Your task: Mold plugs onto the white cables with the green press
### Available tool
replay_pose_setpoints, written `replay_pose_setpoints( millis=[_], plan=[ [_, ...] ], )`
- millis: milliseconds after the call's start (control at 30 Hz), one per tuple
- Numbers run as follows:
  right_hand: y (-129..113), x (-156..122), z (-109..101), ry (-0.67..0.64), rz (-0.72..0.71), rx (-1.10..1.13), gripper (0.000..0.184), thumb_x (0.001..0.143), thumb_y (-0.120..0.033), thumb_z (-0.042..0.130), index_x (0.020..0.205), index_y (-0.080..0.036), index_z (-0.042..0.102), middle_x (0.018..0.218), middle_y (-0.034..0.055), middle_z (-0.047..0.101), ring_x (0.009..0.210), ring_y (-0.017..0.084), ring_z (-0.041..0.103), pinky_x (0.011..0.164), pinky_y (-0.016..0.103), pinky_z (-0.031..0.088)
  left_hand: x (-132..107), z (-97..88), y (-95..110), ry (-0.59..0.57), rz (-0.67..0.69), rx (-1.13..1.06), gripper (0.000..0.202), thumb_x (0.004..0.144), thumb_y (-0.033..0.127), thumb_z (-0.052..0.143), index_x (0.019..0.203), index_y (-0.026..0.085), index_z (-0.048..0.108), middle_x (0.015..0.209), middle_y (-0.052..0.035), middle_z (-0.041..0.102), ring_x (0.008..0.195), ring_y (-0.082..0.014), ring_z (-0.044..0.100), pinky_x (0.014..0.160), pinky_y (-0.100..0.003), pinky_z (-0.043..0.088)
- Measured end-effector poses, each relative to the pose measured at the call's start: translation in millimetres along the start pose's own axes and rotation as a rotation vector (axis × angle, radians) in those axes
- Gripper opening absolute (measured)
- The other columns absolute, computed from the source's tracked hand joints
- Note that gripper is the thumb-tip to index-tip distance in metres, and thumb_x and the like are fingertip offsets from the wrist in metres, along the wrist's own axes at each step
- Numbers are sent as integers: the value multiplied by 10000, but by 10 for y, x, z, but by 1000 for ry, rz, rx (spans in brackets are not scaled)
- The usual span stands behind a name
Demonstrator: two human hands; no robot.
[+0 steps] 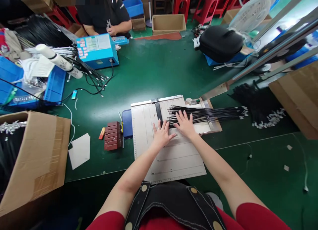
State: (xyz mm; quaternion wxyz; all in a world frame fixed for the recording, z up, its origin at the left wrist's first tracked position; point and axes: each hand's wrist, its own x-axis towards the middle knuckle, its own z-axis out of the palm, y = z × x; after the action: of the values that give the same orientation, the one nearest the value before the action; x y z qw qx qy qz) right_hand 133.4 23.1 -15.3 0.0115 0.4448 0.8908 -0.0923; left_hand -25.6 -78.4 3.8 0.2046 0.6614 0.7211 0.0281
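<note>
A flat paper cutter board (144, 134) with ruled lines lies on the green bench in front of me. Across its right part spreads a row of black cables (211, 114) with metal tips, reaching past the board's right edge. My right hand (185, 124) lies flat on the cables, fingers spread. At the cables' left ends, my left hand (161, 132) rests with fingers apart by a black stop bar (158, 113). The cutter's blade arm (215, 91) is raised at the upper right.
At left stand a cardboard box (47, 150) of cables and a brown slotted block (112, 136). A blue machine (96, 50) sits before a seated co-worker (104, 15). On the right are a black cable pile (260, 107), a black case (221, 43) and a carton (298, 97).
</note>
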Motion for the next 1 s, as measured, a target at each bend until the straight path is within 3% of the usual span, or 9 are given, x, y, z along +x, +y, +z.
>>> replay_pose_setpoints(
  millis=[67,167,300,433,533,700,900,1000],
  plan=[
    [-51,19,6,-20,-101,24,626,1028,-517,333,1536,-156,396,1612,141,322,1509,343,255,1194,662,146,-31,13,-61,-17,11,-34,760,953,658,419,1575,231,334,1644,-67,282,1544,-386,107,1203,-686,-18],
    [-223,88,48,-80,-219,60,623,1024,-514,360,1521,-145,420,1584,142,379,1500,321,290,1215,620,154,-57,22,-219,-55,12,-147,791,956,636,443,1592,196,279,1654,-117,247,1545,-377,114,1208,-663,98],
    [-366,183,95,-112,-294,92,599,1028,-496,370,1517,-155,428,1579,112,397,1488,272,328,1230,527,212,45,-7,-362,3,-42,-208,767,991,570,400,1612,172,188,1671,-155,152,1551,-358,92,1198,-633,180],
    [-133,228,36,-46,-153,69,639,1036,-505,322,1530,-106,395,1595,171,344,1498,320,296,1209,589,207,225,-52,-239,-31,43,-50,766,968,603,428,1601,209,252,1671,-105,177,1550,-372,74,1208,-655,90],
    [18,223,1,-5,-85,42,649,1031,-528,319,1524,-114,407,1594,174,344,1491,344,304,1195,631,192,172,-54,-122,-13,78,54,761,968,637,393,1586,201,302,1658,-83,239,1549,-369,85,1215,-659,31],
    [-25,176,65,65,-54,75,579,1045,-472,288,1462,-131,499,1537,166,450,1453,356,370,1169,668,196,46,-42,-69,-61,48,54,751,974,654,355,1582,216,312,1651,-91,259,1539,-398,121,1181,-714,114],
    [120,198,13,70,-58,45,535,1046,-404,288,1456,-142,510,1545,143,444,1452,361,367,1159,670,208,482,-114,18,-29,129,49,728,984,614,384,1587,216,295,1654,-77,251,1542,-353,155,1217,-655,64],
    [149,238,-29,38,-67,26,552,1045,-420,294,1469,-127,490,1559,159,416,1455,369,359,1151,690,210,453,-151,-46,3,91,49,718,974,609,420,1575,227,331,1637,-77,299,1538,-371,158,1208,-677,49]
  ],
)
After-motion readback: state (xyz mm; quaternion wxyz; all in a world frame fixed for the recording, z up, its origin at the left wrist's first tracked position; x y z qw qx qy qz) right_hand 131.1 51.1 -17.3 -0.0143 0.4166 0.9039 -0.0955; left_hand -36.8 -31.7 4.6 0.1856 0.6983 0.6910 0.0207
